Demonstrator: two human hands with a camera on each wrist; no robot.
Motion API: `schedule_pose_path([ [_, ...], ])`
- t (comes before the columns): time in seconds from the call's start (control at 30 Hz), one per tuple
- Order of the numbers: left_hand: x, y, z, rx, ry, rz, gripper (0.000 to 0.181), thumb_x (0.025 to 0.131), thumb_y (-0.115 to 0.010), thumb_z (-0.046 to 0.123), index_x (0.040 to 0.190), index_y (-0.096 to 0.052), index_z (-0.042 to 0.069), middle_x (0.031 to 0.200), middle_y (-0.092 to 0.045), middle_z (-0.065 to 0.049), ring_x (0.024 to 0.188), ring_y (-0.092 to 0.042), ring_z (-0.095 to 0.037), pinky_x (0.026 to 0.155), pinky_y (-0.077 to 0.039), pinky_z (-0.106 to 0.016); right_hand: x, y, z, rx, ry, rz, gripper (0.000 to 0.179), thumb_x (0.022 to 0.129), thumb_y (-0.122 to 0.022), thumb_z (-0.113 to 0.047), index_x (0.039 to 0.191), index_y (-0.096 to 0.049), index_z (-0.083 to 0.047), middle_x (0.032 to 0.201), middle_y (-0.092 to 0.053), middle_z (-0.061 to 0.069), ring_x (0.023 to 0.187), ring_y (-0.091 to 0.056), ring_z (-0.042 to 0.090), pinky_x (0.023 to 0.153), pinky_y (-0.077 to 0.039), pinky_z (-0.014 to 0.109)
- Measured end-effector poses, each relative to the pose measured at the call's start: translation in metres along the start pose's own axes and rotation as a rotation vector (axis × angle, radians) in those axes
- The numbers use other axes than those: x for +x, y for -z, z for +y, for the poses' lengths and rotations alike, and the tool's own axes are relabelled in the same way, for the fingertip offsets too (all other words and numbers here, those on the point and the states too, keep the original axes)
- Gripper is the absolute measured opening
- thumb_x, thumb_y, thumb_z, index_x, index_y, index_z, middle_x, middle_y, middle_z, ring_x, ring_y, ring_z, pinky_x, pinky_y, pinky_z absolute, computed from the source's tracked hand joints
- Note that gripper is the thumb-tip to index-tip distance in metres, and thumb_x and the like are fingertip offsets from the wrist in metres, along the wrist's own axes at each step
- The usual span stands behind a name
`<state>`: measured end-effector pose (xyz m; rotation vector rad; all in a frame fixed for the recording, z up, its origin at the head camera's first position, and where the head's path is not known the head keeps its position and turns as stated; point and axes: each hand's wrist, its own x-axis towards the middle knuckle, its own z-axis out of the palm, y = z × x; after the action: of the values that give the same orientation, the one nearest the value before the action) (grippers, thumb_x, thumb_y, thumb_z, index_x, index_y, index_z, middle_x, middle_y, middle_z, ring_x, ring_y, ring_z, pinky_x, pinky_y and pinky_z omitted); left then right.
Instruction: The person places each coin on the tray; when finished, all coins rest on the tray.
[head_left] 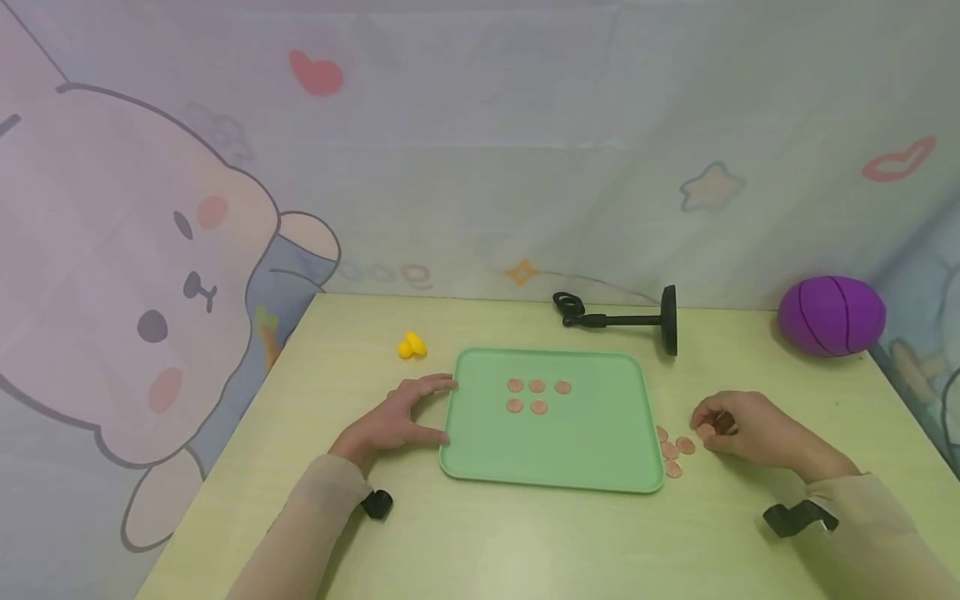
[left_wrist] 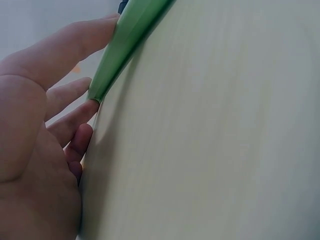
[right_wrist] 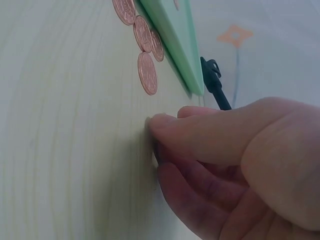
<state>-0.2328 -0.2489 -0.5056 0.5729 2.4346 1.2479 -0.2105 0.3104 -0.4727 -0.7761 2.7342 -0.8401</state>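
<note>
A light green tray (head_left: 555, 458) lies on the table with several copper-coloured coins (head_left: 537, 386) on it, three in the far row and two in the near one. My left hand (head_left: 397, 417) is spread at the tray's left edge, thumb and fingertips touching the rim. Beyond the tray's right side, my right hand (head_left: 757, 429) pinches a coin (head_left: 705, 431) between thumb and fingers, low over the table. Several loose coins (head_left: 670, 451) lie between that hand and the tray, some touching or overlapping. In the right wrist view the thumb mostly hides the pinched coin.
Behind the tray lies a black stand with a round base (head_left: 669, 321). A purple ball (head_left: 831, 317) sits at the back right corner, and a small yellow object (head_left: 412, 345) lies at the back left. A printed cloth (head_left: 480, 167) hangs behind the table.
</note>
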Motion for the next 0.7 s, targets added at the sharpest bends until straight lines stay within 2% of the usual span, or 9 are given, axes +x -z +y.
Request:
schedule_pose_path([
  [0.27,-0.0008,0.0000,0.0006,-0.007,-0.002,0.004,0.081,0.083,-0.091,0.027,0.154,-0.053,0.025,0.169,-0.035,0.001,0.152,-0.024,-0.033,0.124,-0.017,-0.067,-0.0013,0.0021,0.0025,-0.028,-0.006,0.018,0.019,0.085,-0.086,-0.006,0.102,-0.079,-0.006,0.093,-0.071,-0.005,0.080,-0.066,0.005,0.072,-0.059,0.026],
  [0.47,-0.0007,0.0001,0.0020,0.010,-0.015,0.003,0.081,0.083,-0.091,0.028,0.154,-0.053,0.024,0.169,-0.036,0.000,0.152,-0.024,-0.033,0.124,-0.016,-0.066,-0.0031,0.0036,0.0041,-0.010,-0.004,-0.003,0.020,0.084,-0.086,-0.003,0.103,-0.079,-0.004,0.093,-0.071,-0.004,0.082,-0.068,0.006,0.074,-0.061,0.025],
  [0.7,-0.0002,0.0002,0.0014,0.010,-0.020,0.000,0.081,0.083,-0.092,0.027,0.154,-0.054,0.024,0.169,-0.035,0.000,0.153,-0.023,-0.033,0.125,-0.016,-0.065,-0.0032,0.0057,0.0054,-0.069,-0.024,-0.003,0.021,0.083,-0.086,-0.001,0.103,-0.078,-0.002,0.093,-0.071,-0.004,0.080,-0.066,0.005,0.072,-0.060,0.025],
])
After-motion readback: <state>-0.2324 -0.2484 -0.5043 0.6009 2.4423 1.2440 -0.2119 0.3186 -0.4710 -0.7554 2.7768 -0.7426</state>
